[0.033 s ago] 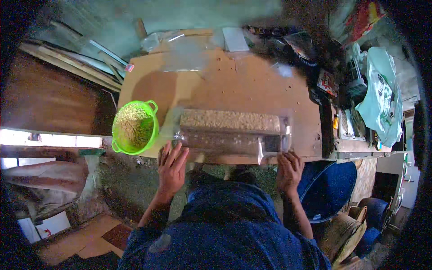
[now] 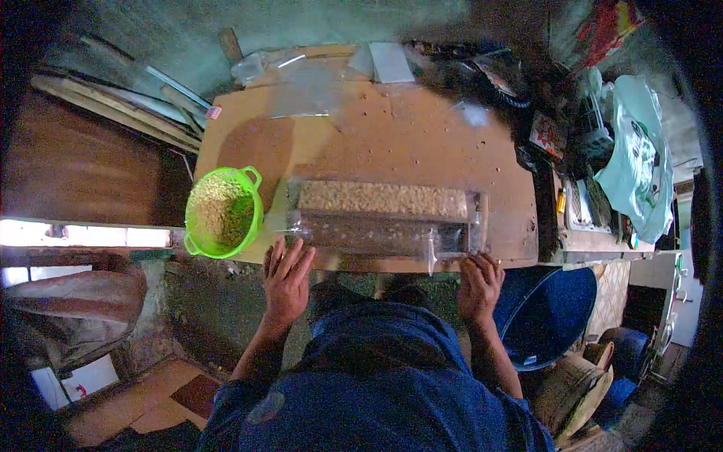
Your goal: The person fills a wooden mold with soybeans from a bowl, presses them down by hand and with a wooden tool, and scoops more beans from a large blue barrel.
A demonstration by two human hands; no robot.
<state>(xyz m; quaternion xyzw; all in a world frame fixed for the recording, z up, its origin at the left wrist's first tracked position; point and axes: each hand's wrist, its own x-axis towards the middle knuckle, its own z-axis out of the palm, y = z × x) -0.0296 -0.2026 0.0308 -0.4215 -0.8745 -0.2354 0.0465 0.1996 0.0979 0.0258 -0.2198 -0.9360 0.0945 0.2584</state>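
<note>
A filled clear plastic wrap (image 2: pixel 361 239) lies crosswise on the table (image 2: pixel 422 143), just beyond both hands.
Its long axis runs left to right; the left hand (image 2: pixel 288 280), fingers spread, is by its near left corner, and the right hand (image 2: pixel 482 280), fingers curled, by its near right, about equally close; whether either grips the film I cannot tell. Pale grains (image 2: pixel 384 199) form a long band along its far side. The green colander (image 2: pixel 259 215), nearer the left hand, holds more, heaped toward its far left.
</note>
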